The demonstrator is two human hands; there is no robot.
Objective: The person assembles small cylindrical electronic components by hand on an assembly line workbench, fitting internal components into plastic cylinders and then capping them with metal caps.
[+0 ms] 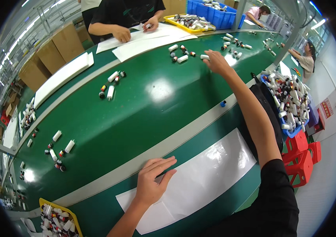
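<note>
Reaching right hand (216, 60) touches white tube (204, 57).

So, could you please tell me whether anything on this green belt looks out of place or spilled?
Nothing stands out. Small white tubes lie in loose clusters on the green conveyor belt; the right hand reaches one, the left hand rests on a white sheet.

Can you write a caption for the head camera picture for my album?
Right hand reaches a small white tube on the green conveyor belt; left hand rests flat on a white sheet.
</note>
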